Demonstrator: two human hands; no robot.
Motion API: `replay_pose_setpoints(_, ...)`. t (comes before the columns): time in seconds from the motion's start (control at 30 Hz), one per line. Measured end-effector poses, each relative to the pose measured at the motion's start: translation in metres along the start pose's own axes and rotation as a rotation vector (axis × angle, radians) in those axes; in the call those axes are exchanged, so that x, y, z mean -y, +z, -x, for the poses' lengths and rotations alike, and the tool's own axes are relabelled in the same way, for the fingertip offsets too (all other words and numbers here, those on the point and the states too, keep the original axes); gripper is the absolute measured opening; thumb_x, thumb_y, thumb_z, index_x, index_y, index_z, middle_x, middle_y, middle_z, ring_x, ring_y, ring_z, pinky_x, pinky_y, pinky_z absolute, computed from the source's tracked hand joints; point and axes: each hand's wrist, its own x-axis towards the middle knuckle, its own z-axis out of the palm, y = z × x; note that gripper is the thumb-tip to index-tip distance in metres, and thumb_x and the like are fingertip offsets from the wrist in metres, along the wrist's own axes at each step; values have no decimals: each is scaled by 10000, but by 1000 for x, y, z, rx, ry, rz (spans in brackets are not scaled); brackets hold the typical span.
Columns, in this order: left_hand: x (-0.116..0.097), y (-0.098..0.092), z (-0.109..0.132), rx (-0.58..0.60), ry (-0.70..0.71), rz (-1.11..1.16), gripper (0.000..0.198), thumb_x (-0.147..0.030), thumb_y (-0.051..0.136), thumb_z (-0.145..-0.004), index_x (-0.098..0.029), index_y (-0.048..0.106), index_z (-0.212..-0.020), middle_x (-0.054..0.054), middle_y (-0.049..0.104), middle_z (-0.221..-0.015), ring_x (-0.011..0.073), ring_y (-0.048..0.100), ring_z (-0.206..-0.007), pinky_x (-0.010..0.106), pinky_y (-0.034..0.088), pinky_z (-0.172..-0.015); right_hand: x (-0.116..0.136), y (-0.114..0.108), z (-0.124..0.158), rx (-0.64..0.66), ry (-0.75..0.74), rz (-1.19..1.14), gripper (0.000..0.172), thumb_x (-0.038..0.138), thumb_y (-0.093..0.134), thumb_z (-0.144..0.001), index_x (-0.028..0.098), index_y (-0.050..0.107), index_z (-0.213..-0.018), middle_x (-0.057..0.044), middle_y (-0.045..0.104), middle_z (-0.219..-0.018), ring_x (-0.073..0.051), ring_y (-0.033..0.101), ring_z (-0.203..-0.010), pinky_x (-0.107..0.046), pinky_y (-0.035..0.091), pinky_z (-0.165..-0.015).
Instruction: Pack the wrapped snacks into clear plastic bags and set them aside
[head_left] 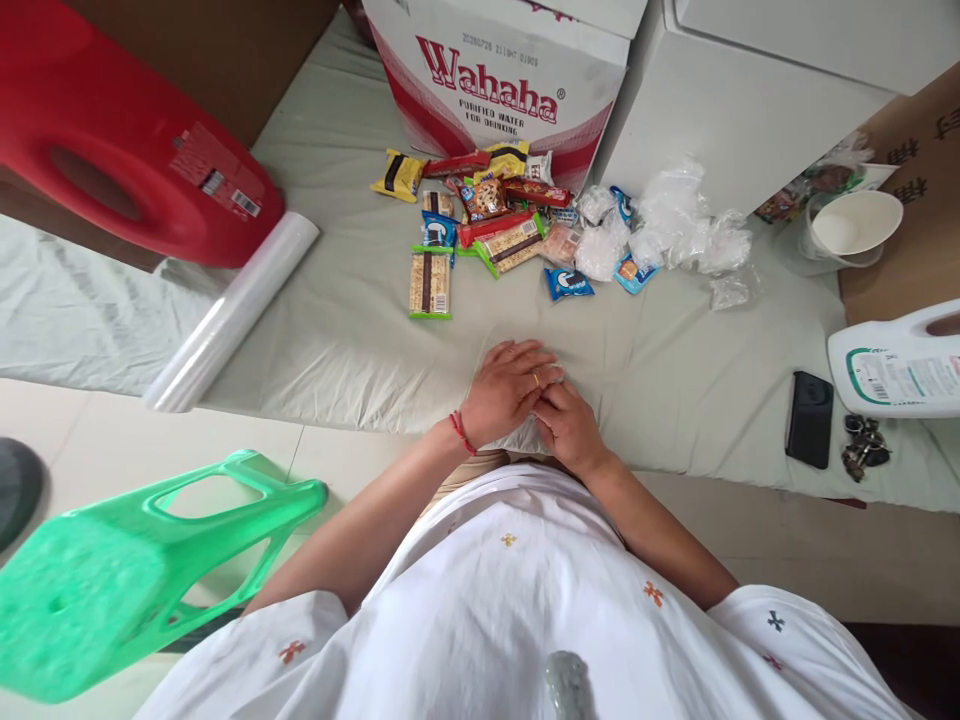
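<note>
My left hand (504,390) and my right hand (568,425) meet at the near edge of a pale cloth (337,330) spread on the floor. Both have their fingers curled and pressed together around a small clear plastic-wrapped bundle (525,436) that they mostly hide. The left hand wears a ring and a red wrist string. Beyond them lies a heap of snack packets (487,215), among them a green-edged wafer bar (430,283) and small blue packets (568,284). Crumpled clear plastic bags (675,225) lie to the right of the heap.
A roll of clear film (232,310) lies at left beside a red jug (127,150). A Wahaha carton (499,85) and a white box (735,110) stand behind. A black phone (809,418), keys (864,448), a white jug (900,362) and a cup (855,228) are at right. A green stool (142,570) lies near left.
</note>
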Motion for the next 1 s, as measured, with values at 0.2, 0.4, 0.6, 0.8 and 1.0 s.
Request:
replay_pose_setpoints(0.2,33,12,0,91,106,11,437,-393,413,-1067,-285,624,-1434,68,577,-1551,234,470,-1485,462,347,-1221,-10,-11,30,70,-69,30,414,115,528,-988,289,715,-1313,-74,644,-1387,-273,578,-1201,-490,514,-1035)
replay_pose_setpoints(0.4,34,13,7,169,162,-159,637,-519,569,-1001,-258,464,-1573,113,415,-1666,317,384,-1543,553,268,-1261,-21,-49,33,-15,-24,-261,376,151,571,-985,337,722,-1275,-51,733,-1259,-267,595,-1245,-503,551,-1027)
replay_pose_setpoints(0.6,32,23,8,116,83,-226,581,-271,495,-1024,-181,404,-1591,162,349,-1690,294,361,-1561,560,263,-1277,-33,-35,-2,60,-99,-109,679,219,547,-1015,286,323,-1652,-116,399,-1664,-305,418,-1501,-585,414,-1200)
replay_pose_setpoints(0.8,22,13,-1,-11,-31,26,537,-426,421,-1060,-130,471,-1505,205,574,-1517,301,563,-1404,518,385,-1221,-38,-37,-31,-10,-105,-185,527,270,482,-1062,316,450,-1586,-96,603,-1498,-260,564,-1355,-512,481,-1133)
replay_pose_setpoints(1.0,3,7,0,-158,-29,280,589,-554,522,-1010,-178,482,-1462,177,612,-1448,309,532,-1418,515,376,-1211,-23,-43,-40,-142,189,-502,321,444,561,-1038,303,715,-1282,-66,741,-1220,-228,684,-1107,-416,559,-977)
